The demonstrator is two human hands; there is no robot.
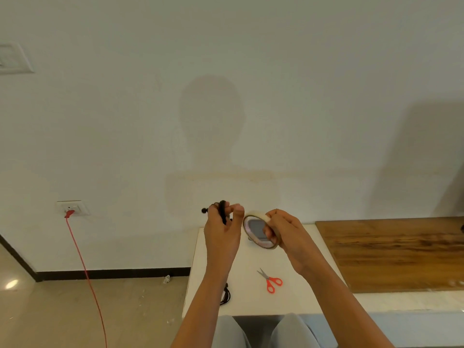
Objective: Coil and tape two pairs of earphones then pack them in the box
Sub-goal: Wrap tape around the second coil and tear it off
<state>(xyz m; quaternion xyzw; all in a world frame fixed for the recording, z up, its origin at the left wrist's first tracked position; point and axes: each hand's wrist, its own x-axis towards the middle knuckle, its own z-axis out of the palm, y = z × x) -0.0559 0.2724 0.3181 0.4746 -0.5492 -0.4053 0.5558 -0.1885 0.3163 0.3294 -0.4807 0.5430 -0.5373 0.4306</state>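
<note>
Early by my read: left hand (pixel 222 229) grips the first coiled earphones (pixel 222 208) beyond the scissors (pixel 271 281), right hand (pixel 286 233) clamps the tape roll (pixel 257 216) beside them, untaped; second pair (pixel 226 295) lies left of the scissors, unpacked.

Lighting: soft, from behind; person's shadow on wall (pixel 226 71); glare spot on floor (pixel 11 284); wide-angle edge bending; slight blur.

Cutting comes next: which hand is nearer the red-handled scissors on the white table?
Right. The right hand, gripping the beige tape roll, hovers just beyond the red-handled scissors; the left hand, holding coiled black earphones, is farther left.
</note>
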